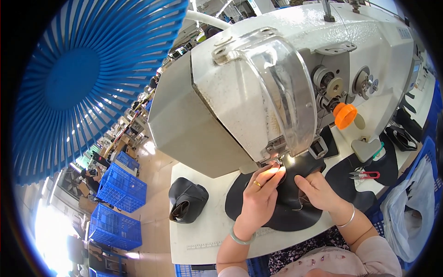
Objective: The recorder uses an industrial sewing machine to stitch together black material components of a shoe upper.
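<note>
Under the needle area of a white industrial sewing machine (217,99), both hands work on a black leather-like piece (290,191). My left hand (260,194), with a ring and a bangle, has its fingers pressed together at the piece's edge, fingertips close to the lit presser foot. My right hand (321,191) grips the piece from the right, thumb on top and the other fingers partly hidden behind the material. More black material spreads on the white table (198,237) beneath and around the hands. Exactly where the needle meets the piece is hard to see.
A folded black piece (187,198) stands left of my hands. Red-handled thread snips (364,175) lie at right on black material. A blue fan (74,78) looms upper left. Blue crates (115,226) stand on the floor; a plastic bag (406,226) hangs over a crate at right.
</note>
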Action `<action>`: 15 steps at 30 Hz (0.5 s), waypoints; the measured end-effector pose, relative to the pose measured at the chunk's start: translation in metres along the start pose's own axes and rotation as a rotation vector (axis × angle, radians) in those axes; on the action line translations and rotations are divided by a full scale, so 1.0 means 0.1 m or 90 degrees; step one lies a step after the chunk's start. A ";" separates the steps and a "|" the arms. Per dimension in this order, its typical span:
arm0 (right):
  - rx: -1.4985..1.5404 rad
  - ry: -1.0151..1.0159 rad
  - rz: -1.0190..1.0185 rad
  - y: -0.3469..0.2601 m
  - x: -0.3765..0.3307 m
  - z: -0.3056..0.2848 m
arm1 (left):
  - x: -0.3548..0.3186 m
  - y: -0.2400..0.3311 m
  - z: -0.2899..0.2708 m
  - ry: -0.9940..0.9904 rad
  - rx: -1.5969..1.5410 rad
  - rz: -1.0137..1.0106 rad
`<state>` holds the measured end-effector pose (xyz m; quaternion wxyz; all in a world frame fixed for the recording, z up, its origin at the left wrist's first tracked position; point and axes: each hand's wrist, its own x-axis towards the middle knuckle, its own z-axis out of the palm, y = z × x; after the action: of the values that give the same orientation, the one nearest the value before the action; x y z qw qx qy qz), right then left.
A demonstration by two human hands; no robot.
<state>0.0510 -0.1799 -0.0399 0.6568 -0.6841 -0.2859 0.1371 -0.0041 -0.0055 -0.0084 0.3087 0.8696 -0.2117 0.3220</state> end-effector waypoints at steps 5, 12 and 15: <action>-0.004 0.007 0.007 0.00 0.00 0.01 | 0.04 0.03 -0.03 0.004 0.039 0.038; -0.057 0.004 0.015 -0.03 0.08 0.01 | 0.05 -0.02 -0.03 0.000 0.062 0.035; -0.041 -0.002 0.019 -0.05 0.13 -0.03 | 0.05 -0.03 -0.01 0.004 0.079 0.043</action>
<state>0.0624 -0.1752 -0.0322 0.6319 -0.7089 -0.2812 0.1383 0.0004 -0.0035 -0.0052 0.2439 0.8784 -0.2200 0.3472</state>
